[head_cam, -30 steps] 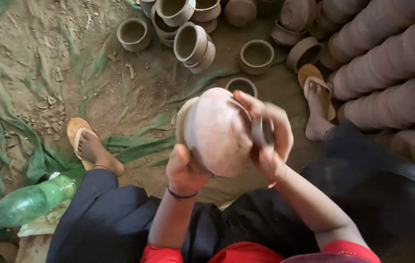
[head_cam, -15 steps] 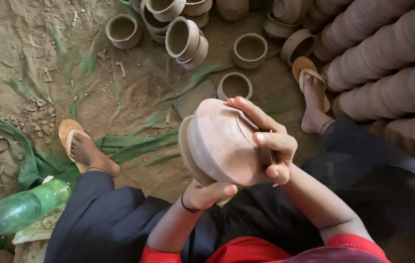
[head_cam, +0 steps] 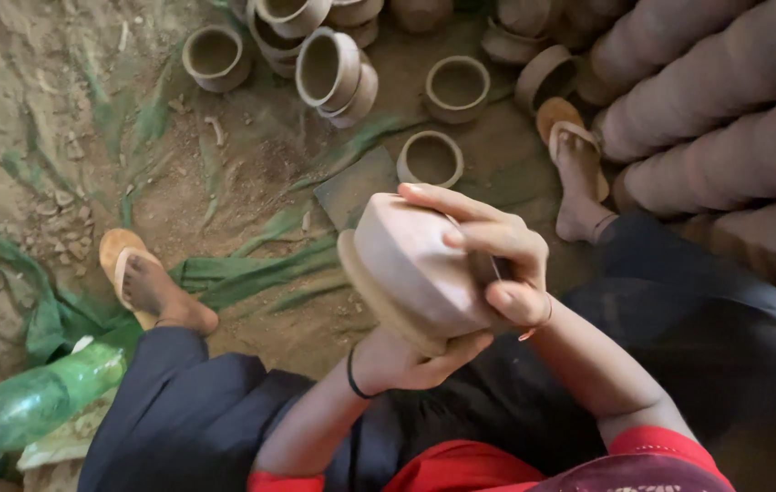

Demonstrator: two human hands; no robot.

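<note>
Left hand (head_cam: 406, 360) cups the pale-brown round clay pot (head_cam: 411, 269) from beneath, fingers (head_cam: 461, 348) curled on its rim; right hand (head_cam: 497, 255) fingers pressed over its side.

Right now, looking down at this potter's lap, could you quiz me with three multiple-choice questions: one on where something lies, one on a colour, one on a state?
1. Where is the green plastic bottle?
A. beside the left knee
B. among the stacked pots
C. in the right hand

2. What colour is the band on the left wrist?
A. white
B. black
C. yellow

3. How is the round unfired clay pot held?
A. resting on the ground
B. mouth upward
C. tilted, between both hands

Answers: 1 A, it lies at lower left; 2 B, a thin dark loop; 3 C, left hand below, right hand over it.
</note>
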